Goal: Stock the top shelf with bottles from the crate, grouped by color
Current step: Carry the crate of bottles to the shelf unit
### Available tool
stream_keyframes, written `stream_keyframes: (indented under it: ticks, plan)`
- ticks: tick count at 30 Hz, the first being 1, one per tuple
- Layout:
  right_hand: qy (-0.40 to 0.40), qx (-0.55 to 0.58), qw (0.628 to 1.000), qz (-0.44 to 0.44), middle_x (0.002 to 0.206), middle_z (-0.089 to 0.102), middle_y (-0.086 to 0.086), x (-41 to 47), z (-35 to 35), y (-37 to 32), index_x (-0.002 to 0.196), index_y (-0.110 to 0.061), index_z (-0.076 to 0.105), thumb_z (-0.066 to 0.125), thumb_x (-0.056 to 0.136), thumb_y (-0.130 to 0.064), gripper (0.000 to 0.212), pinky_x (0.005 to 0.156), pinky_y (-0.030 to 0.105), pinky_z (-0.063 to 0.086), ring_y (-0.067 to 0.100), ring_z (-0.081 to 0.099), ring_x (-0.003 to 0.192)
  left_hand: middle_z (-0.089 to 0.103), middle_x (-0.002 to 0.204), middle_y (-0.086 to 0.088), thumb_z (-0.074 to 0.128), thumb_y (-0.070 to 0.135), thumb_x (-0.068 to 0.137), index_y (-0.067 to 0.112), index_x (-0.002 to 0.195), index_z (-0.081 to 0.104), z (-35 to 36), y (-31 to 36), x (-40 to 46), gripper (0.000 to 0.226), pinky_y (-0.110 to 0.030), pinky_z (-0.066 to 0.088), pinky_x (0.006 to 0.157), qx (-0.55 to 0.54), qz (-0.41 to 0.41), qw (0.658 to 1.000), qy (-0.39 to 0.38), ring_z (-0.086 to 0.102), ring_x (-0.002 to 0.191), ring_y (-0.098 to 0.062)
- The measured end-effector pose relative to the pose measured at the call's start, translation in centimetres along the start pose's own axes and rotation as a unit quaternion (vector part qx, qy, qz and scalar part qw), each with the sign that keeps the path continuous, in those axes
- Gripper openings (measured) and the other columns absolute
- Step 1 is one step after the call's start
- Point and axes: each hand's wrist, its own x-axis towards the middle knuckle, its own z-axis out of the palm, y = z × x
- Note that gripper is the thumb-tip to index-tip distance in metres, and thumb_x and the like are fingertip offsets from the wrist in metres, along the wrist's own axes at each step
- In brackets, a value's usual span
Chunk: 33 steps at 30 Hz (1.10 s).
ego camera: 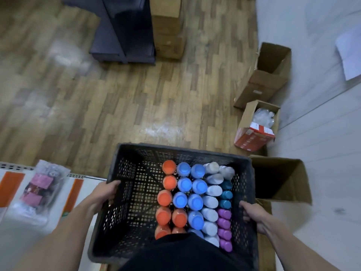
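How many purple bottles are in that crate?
4 purple bottles show, stacked in one column along the crate's right wall, nearest the right hand, below the teal ones. More may be hidden underneath.

Wood-pattern plank floor [97,98] fills most of the view, with pale glare patches on it. A dark blue-grey cabinet [125,30] stands at the far end, stacked cardboard boxes [169,30] touching its right side. A pale wall [316,118] runs along the right, with open cardboard boxes [263,79] lined against it.
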Motion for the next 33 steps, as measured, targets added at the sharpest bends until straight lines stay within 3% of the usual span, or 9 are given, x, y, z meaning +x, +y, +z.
stream_keyframes:
  ticks: [6,11,18,23,28,33]
  plan:
    - [-0.002,0.020,1.000,-0.009,0.046,0.031,-0.001,0.5,-1.7,-1.7,0.062,-0.017,0.044,0.054,0.097,-0.019,0.037,0.051,0.028,0.021,0.012,0.026,0.044,0.025,0.046,0.002,0.049,0.018,0.099,0.018,0.068,0.038,1.5,2.1,-0.6,0.034,-0.018,0.018,0.038,-0.008,0.012,1.000,-0.010,0.022,0.035,-0.011]
    - [0.017,0.062,0.997,-0.043,0.043,0.029,-0.003,0.4,-2.5,-4.3,0.065,-0.016,0.048,0.053,0.098,-0.018,0.034,0.049,0.026,0.020,0.009,0.025,0.034,0.025,0.045,0.004,0.049,0.017,0.100,0.019,0.068,0.039,2.2,7.8,-0.4,0.034,-0.018,0.018,0.036,-0.009,0.070,0.997,-0.030,0.023,0.033,-0.009]
    - [0.030,0.110,0.992,-0.061,0.042,0.028,-0.003,1.8,-1.9,-9.4,0.068,-0.014,0.051,0.051,0.099,-0.016,0.031,0.050,0.026,0.021,0.010,0.024,0.036,0.025,0.042,0.005,0.050,0.020,0.099,0.021,0.062,0.034,2.0,14.5,3.8,0.040,-0.020,0.019,0.038,0.001,0.103,0.993,-0.058,0.024,0.033,-0.010]
    - [0.055,0.133,0.988,-0.055,0.042,0.027,-0.003,3.2,0.2,-13.9,0.068,-0.014,0.050,0.050,0.101,-0.018,0.033,0.052,0.028,0.019,0.010,0.024,0.034,0.027,0.041,0.005,0.049,0.020,0.099,0.020,0.062,0.035,1.6,20.9,8.8,0.039,-0.022,0.019,0.039,0.031,0.116,0.989,-0.091,0.024,0.034,-0.011]
    - [0.087,0.143,0.984,-0.059,0.041,0.026,-0.002,2.7,2.6,-20.2,0.054,-0.018,0.041,0.052,0.098,-0.015,0.045,0.053,0.029,0.020,0.014,0.023,0.041,0.028,0.041,0.006,0.048,0.020,0.099,0.020,0.063,0.036,-0.1,29.1,13.1,0.038,-0.025,0.019,0.041,0.048,0.128,0.983,-0.120,0.025,0.036,-0.011]
    - [0.098,0.147,0.982,-0.071,0.040,0.026,-0.002,3.2,4.0,-26.6,0.055,-0.018,0.041,0.052,0.096,-0.014,0.043,0.049,0.027,0.019,0.010,0.023,0.033,0.025,0.041,0.005,0.047,0.021,0.100,0.021,0.060,0.032,-1.2,34.3,17.0,0.042,-0.026,0.018,0.044,0.038,0.124,0.984,-0.125,0.023,0.035,-0.011]
